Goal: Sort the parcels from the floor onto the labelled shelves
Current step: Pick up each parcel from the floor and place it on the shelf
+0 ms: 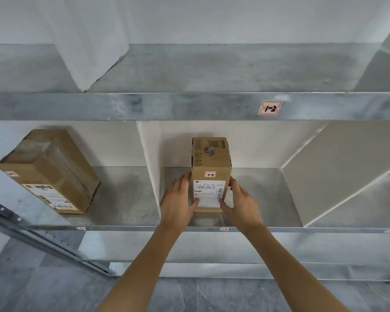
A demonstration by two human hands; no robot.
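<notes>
A small cardboard parcel (pixel 211 163) with a white shipping label and a small red-and-white tag stands on the middle metal shelf (pixel 266 199), in the compartment right of a white divider. My left hand (pixel 178 202) grips its left side and my right hand (pixel 240 202) grips its right side, thumbs on the front label. A small tag (pixel 223 229) sits on the shelf's front edge just below the parcel. The shelf above carries a red-and-white label (pixel 269 107) reading 1-2 on its front edge.
A larger taped cardboard box (pixel 47 170) lies tilted in the left compartment of the same shelf. White dividers (pixel 150 163) separate the compartments. A grey metal upright (pixel 43 242) slants at lower left. Grey tiled floor (pixel 54 289) lies below.
</notes>
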